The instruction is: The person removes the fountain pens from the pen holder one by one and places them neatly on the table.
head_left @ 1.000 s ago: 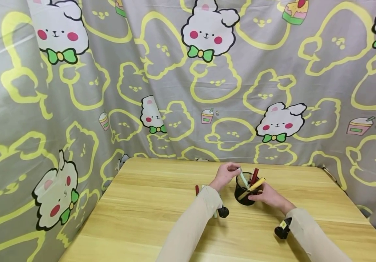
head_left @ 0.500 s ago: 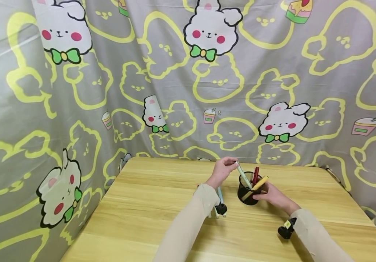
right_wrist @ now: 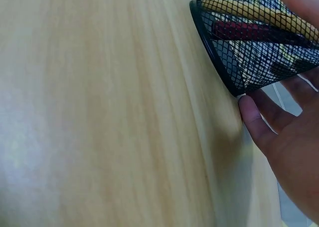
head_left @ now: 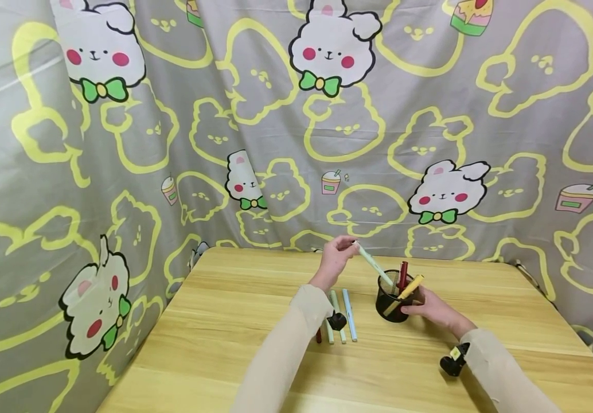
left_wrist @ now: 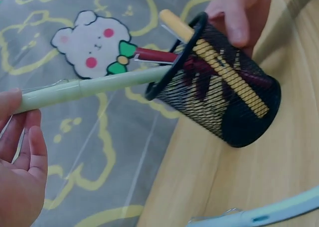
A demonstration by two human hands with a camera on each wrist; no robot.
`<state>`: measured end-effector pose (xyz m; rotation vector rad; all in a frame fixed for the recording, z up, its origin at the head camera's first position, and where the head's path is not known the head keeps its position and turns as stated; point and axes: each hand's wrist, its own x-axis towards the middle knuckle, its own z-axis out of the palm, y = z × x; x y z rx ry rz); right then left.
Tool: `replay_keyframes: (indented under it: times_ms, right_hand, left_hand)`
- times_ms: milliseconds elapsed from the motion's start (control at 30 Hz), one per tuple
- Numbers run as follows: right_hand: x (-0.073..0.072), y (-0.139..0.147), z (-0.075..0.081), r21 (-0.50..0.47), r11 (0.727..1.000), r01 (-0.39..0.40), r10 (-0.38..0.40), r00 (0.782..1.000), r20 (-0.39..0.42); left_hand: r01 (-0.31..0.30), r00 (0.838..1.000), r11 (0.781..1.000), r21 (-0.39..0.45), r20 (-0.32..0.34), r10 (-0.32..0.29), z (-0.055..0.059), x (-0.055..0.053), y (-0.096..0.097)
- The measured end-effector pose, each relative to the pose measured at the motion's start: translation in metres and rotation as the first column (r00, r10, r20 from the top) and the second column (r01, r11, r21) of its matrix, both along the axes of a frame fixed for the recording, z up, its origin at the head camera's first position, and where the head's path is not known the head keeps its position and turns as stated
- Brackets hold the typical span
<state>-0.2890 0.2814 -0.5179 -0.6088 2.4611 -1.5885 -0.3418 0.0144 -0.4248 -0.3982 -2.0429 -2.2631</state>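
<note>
My left hand (head_left: 334, 264) pinches one end of a light green pen (head_left: 373, 263) between thumb and fingers. The pen slants, its other end inside the rim of a black mesh pen holder (left_wrist: 219, 112). A dark red pen (left_wrist: 154, 55) and a yellow pen (left_wrist: 177, 25) lean in the holder too, visible through the mesh. My right hand (head_left: 432, 311) holds the holder from its right side, thumb toward the front. In the right wrist view, a fingertip of that hand (right_wrist: 299, 147) lies right at the holder's base rim.
Left of the holder, a light blue pen (head_left: 350, 314), two light green pens and a dark red pen (head_left: 319, 335) lie side by side on the wooden table (head_left: 224, 321), partly behind the left sleeve. A patterned curtain (head_left: 276, 137) hangs behind and to the left.
My left hand has moved left and slightly up with the green pen, tilting it lower and drawing more of it out of the holder. The pens on the table have come into view. The right hand keeps holding.
</note>
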Motion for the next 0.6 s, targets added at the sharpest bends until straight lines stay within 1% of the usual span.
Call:
replay_keyframes:
  times_ms: [133, 267, 367, 433, 533, 600]
  right_hand:
    - [-0.001, -0.003, -0.003, 0.006, 1.000, 0.009, -0.009, 1.000, -0.020]
    - [-0.003, -0.006, -0.006, -0.005, 1.000, 0.000, 0.000, 0.999, -0.044]
    - [-0.003, -0.007, -0.006, -0.021, 1.000, -0.007, 0.006, 0.999, -0.040]
    - [-0.003, -0.007, -0.006, -0.014, 1.000, -0.001, 0.001, 1.000, -0.030]
    - [-0.002, -0.005, -0.005, 0.002, 1.000, 0.029, -0.029, 0.999, -0.016]
    - [-0.002, -0.004, -0.005, 0.014, 0.999, 0.042, -0.042, 0.999, -0.009]
  left_hand:
    - [-0.014, 1.000, 0.999, 0.040, -0.009, 0.014, 0.005, -0.001, -0.015]
    - [-0.017, 1.000, 0.998, 0.064, -0.004, 0.017, 0.005, -0.003, -0.037]
    - [-0.029, 1.000, 0.999, 0.042, 0.012, 0.029, 0.003, -0.004, -0.057]
    - [-0.040, 0.999, 0.999, 0.015, 0.031, 0.039, 0.000, -0.004, -0.071]
    - [-0.055, 0.996, 0.998, -0.026, 0.073, 0.057, -0.006, -0.005, -0.091]
    - [-0.055, 0.993, 0.997, -0.056, 0.100, 0.060, -0.011, -0.004, -0.104]
